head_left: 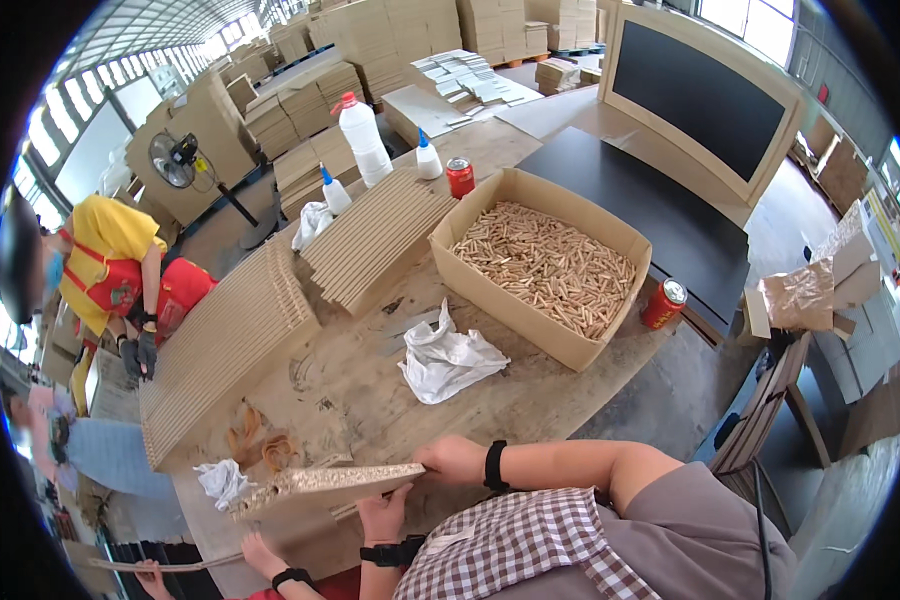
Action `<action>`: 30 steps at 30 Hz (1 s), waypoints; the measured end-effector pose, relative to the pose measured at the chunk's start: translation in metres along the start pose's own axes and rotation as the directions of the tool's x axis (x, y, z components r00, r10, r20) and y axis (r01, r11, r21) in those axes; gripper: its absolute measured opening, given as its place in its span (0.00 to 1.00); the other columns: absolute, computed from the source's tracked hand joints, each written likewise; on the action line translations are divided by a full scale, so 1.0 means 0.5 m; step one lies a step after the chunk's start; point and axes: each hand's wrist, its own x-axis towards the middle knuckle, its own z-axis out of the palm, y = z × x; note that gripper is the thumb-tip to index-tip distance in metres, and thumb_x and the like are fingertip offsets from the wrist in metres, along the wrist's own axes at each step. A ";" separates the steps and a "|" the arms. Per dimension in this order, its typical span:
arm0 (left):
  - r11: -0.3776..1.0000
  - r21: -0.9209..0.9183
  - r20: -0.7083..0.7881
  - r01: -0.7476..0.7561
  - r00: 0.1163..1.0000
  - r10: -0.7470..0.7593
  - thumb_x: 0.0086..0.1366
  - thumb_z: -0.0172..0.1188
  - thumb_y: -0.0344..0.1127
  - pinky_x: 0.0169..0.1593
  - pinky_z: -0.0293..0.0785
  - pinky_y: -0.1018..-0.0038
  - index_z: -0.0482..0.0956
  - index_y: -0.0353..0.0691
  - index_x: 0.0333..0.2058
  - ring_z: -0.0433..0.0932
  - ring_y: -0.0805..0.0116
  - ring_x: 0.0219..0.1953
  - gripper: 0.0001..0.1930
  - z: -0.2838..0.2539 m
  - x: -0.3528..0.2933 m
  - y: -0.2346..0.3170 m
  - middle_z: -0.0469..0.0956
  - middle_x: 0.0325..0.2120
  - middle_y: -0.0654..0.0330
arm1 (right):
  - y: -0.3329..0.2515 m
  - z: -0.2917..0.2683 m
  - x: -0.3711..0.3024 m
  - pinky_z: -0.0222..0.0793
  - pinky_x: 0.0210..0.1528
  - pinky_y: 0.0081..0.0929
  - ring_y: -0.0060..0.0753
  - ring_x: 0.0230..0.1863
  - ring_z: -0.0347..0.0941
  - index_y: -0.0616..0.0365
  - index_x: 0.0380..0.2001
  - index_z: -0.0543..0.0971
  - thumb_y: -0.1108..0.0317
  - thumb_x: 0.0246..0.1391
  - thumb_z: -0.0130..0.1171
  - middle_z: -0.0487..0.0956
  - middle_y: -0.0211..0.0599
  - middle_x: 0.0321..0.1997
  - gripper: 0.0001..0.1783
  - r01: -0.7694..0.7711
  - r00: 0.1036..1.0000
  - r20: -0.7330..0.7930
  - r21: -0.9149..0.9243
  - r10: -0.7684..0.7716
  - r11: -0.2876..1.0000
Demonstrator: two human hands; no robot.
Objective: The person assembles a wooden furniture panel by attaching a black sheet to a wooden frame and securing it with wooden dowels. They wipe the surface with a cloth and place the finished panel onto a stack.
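A pale chipboard panel (335, 484) with a rough, speckled edge is held tilted above the near part of the workbench. My right hand (454, 461), with a black band at the wrist, grips its right end. Below the panel, my left hand (382, 514), wearing a black watch, has its fingers closed against the lower side, partly hidden by the board. Under the panel, edges of another board piece show. Left of my hands lie a crumpled white cloth (223, 483) and some brown strips (275, 452).
Ahead are a crumpled white bag (450, 357), a cardboard box (530, 345) of wooden dowels, and red cans (663, 304). Board stacks (235, 345), glue bottles (427, 157) and a white jug (364, 140) stand farther off. A co-worker's hand (262, 556) is at lower left; a yellow-shirted person works beyond.
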 end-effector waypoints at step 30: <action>0.946 -0.008 0.058 0.326 0.944 -0.325 0.48 0.68 0.28 0.40 0.75 0.70 0.78 0.29 0.37 0.79 0.65 0.37 0.16 -0.007 0.019 0.056 0.81 0.32 0.53 | 0.508 -0.679 -1.049 0.69 0.30 0.34 0.37 0.28 0.74 0.65 0.30 0.80 0.50 0.50 0.63 0.78 0.43 0.26 0.23 -0.609 -0.313 -0.607 0.719 0.730 0.336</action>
